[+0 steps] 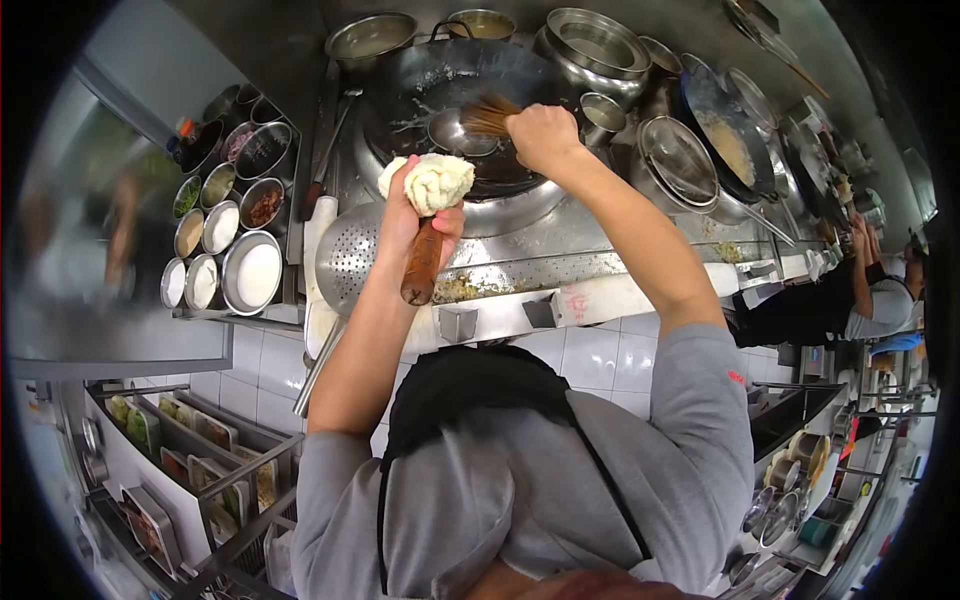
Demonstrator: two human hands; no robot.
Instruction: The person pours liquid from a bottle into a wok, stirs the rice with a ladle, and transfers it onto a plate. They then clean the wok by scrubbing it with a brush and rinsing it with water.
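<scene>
My left hand (pixel 401 217) is closed around a ladle with a wooden handle (pixel 422 268), and a crumpled whitish cloth (pixel 440 183) is bunched in the same grip. The ladle's metal bowl (pixel 462 132) is over the big dark wok (pixel 510 75). In my right hand (pixel 546 136) is a bamboo wok brush (pixel 489 116), its bristles at the edge of the ladle bowl. Whether they touch the metal, I cannot tell. Pale residue marks the wok's inner wall.
A perforated strainer (pixel 350 258) lies left of the wok. Seasoning containers (pixel 252 272) fill a rack at the left. Nested metal pots (pixel 598 45) and strainers (pixel 680 160) stand to the right. Another person (pixel 870 305) works at the far right. Food trays (pixel 215 490) sit at lower left.
</scene>
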